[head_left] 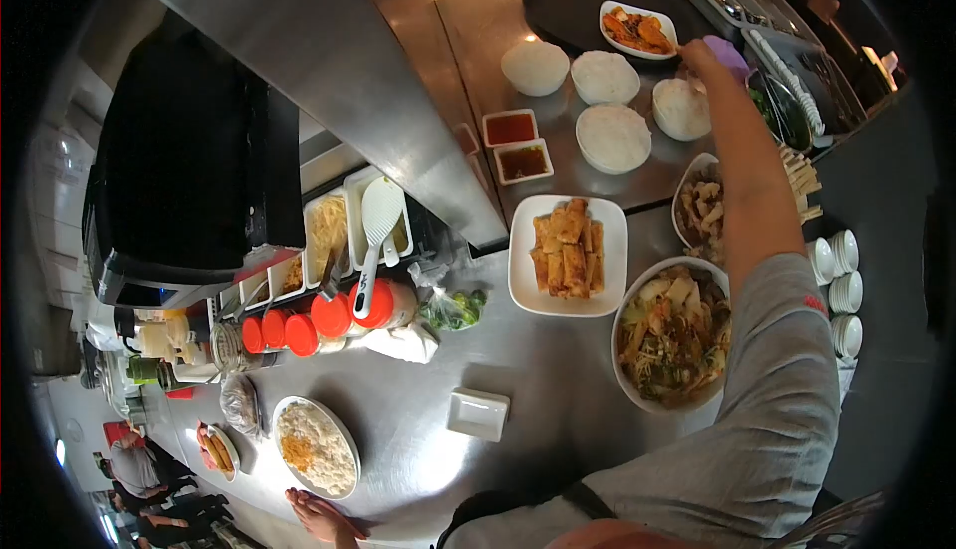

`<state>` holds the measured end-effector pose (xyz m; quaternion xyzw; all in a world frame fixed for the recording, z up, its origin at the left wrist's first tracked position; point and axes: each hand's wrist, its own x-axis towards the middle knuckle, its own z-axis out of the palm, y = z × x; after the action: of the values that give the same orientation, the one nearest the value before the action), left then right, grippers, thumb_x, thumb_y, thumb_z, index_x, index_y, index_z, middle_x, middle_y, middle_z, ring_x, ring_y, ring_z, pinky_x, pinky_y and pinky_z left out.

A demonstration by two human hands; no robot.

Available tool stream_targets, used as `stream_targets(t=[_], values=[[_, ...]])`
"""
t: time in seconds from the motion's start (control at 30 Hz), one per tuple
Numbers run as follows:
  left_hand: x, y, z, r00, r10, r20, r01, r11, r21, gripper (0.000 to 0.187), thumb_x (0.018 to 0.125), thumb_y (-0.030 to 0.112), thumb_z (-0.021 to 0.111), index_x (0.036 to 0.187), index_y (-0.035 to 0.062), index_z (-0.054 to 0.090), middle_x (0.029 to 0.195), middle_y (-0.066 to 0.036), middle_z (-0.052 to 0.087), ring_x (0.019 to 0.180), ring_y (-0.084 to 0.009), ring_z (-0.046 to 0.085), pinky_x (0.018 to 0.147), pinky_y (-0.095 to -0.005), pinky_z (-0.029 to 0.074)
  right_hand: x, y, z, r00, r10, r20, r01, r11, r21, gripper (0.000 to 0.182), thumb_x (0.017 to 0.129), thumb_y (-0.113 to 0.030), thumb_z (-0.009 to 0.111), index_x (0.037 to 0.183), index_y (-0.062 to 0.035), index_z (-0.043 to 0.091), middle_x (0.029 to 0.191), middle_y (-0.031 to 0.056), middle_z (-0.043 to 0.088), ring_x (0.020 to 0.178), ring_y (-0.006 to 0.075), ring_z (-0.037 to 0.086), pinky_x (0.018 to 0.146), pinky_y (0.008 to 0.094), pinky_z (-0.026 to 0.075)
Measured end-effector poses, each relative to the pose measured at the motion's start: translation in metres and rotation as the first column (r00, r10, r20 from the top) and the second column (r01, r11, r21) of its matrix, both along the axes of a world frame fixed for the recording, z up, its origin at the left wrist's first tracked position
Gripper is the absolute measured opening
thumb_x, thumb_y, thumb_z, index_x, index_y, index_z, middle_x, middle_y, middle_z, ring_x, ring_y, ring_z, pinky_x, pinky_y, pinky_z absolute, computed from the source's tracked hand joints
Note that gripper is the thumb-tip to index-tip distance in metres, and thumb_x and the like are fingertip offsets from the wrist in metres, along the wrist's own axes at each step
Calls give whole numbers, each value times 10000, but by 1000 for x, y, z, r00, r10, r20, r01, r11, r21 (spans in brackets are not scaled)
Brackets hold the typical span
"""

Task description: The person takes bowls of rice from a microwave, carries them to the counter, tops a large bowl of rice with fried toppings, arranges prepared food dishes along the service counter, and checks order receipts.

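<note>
Steel counter [558, 390], right hand [709, 56] beside rice bowl [681, 108] rim

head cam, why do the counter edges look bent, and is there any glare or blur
Head view: a fisheye lens bows the steel counter and shelf edges and leaves black corners; soft glare sits on the upper steel by the black tray; the right hand reaching over the rice bowls is slightly soft; the left hand at the bottom edge looks stretched.
</note>
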<state>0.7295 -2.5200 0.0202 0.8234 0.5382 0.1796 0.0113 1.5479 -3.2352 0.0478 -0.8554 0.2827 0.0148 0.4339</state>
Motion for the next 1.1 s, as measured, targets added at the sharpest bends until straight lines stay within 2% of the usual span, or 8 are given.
stream_targets(t=[0.07, 0.13, 0.33, 0.47, 0.57, 0.63, 0.73, 1.1], values=[[-6, 9, -9, 999, -17, 40, 18, 1000, -24, 512, 1020, 333, 270, 1374, 32, 485, 1387, -141, 518, 1284, -287, 480, 1059, -381, 368, -27, 2, 28, 971, 241, 13, -228, 934, -277, 226, 961, -198, 523, 942, 4, 621, 889, 165, 617, 758, 236, 622, 606, 428, 534], [-8, 9, -6, 991, -4, -131, 12, 998, 61, 506, 1018, 319, 268, 1391, 40, 465, 1404, -126, 505, 1291, -272, 475, 1061, -370, 368, -45, -1, 46, 971, 238, 34, -223, 946, -237, 432, 937, -344, 594, 1146, 33, 625, 808, 102, 672, 508, 190, 561, 497, 329, 464], [-11, 7, -4, 992, -17, -127, 25, 998, 65, 501, 1015, 346, 276, 1383, 73, 478, 1401, -87, 511, 1272, -255, 492, 1052, -365, 377, -140, -13, 60, 615, 747, 251, -547, 634, -547, 382, 952, -255, 555, 1233, 1, 591, 849, 61, 655, 673, 96, 610, 524, 239, 478], [-16, 12, -7, 993, -4, -114, 14, 997, 82, 467, 1013, 339, 301, 1384, 129, 490, 1392, -56, 524, 1266, -243, 498, 1033, -378, 392, -257, 59, 99, 619, 781, -86, -786, 615, -69, 311, 931, -204, 567, 1180, -18, 584, 905, 80, 636, 837, 179, 660, 708, 282, 565], [-14, 7, -3, 989, 8, -145, 5, 996, 88, 451, 1007, 327, 315, 1384, 154, 491, 1391, -41, 525, 1250, -243, 508, 1020, -386, 399, -278, 95, 68, 794, 606, 53, -566, 705, 426, 361, 916, -132, 545, 1230, 38, 490, 1078, 136, 582, 911, 235, 657, 798, 333, 582], [-20, 14, -9, 990, -1, -142, 16, 995, 101, 449, 1004, 324, 320, 1386, 160, 487, 1393, -36, 524, 1239, -242, 513, 1014, -390, 402, -268, 113, 47, 972, 231, -45, -109, 610, 785, 434, 900, -45, 518, 1282, 106, 376, 1225, 242, 495, 1065, 341, 600, 921, 398, 558], [-20, 16, -9, 989, -19, -150, 36, 993, 116, 450, 998, 324, 325, 1391, 168, 478, 1397, -28, 518, 1225, -240, 518, 1007, -401, 403, -252, 129, 36, 977, 161, 140, -192, 376, 907, 409, 846, 25, 490, 1225, 125, 373, 1317, 287, 375, 1181, 401, 503, 990, 458, 522], [-15, 9, -2, 982, 30, -184, -13, 996, 89, 467, 992, 337, 290, 1396, 181, 465, 1432, -5, 483, 1253, -227, 489, 1020, -405, 385, -186, 206, 19, 987, -48, 153, -120, 413, 903, 556, 765, 44, 538, 1292, 14, 362, 1318, 209, 341, 1163, 374, 466, 960, 516, 514]])
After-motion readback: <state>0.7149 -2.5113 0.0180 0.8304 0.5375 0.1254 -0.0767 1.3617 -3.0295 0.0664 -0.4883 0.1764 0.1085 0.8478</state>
